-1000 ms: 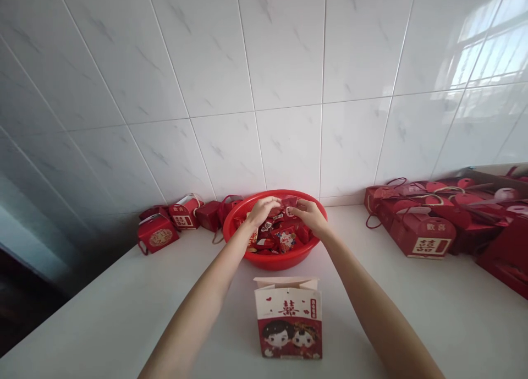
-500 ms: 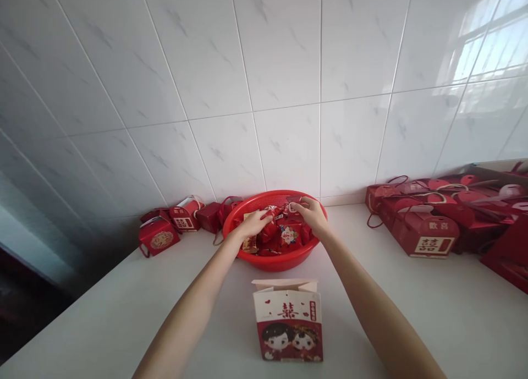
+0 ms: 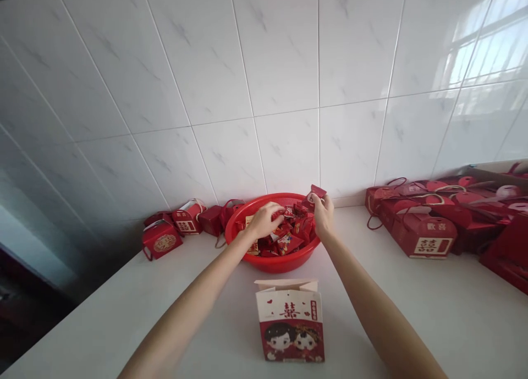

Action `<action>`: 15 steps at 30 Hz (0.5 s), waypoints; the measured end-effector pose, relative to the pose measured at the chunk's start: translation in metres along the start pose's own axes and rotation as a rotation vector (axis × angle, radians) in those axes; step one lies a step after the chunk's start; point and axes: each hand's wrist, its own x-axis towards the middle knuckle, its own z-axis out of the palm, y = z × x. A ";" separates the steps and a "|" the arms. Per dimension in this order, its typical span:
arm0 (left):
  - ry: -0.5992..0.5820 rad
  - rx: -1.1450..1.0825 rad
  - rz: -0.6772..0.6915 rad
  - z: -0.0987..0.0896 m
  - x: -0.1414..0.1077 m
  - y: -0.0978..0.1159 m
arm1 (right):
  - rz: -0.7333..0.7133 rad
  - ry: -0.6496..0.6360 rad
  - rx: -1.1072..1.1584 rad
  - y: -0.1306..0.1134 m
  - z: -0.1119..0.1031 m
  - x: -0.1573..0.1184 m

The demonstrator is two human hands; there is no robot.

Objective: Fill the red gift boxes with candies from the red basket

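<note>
A red plastic basket [image 3: 275, 264] holds a heap of red wrapped candies [image 3: 291, 241], with some gold wrappers among them. My right hand [image 3: 324, 217] is over the basket's right rim, its thumb and fingers pinching a dark red candy packet [image 3: 315, 195]. Inside the basket, my left hand [image 3: 266, 221] has its fingers curled round a red wrapped candy [image 3: 279, 213], mostly hidden by the fingers. In front of the basket stands a small paper gift box [image 3: 291, 327], white above and red below with two cartoon faces, its top flaps up.
Several red gift boxes [image 3: 162, 239] with cord handles sit left of the basket near the wall. At the right, more red boxes [image 3: 427, 233] crowd together beside a carton. A tiled wall [image 3: 284, 153] rises behind the white table [image 3: 198, 324].
My right hand has lifted out of the candies to the right rim, carrying a packet. My left hand has shifted slightly right and up within the basket. The paper box stays put.
</note>
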 end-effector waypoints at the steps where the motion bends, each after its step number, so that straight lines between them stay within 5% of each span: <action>1: -0.073 0.024 0.088 0.004 0.004 0.008 | -0.011 0.043 0.011 0.001 0.000 0.001; 4: -0.362 0.143 0.263 0.022 0.020 0.033 | -0.040 0.106 0.013 0.007 -0.002 0.006; 7: -0.550 0.299 0.197 0.038 0.034 0.046 | -0.072 0.092 0.020 0.013 -0.004 0.009; 15: -0.432 0.453 -0.206 0.026 0.041 0.007 | -0.059 0.016 0.002 0.013 -0.001 0.005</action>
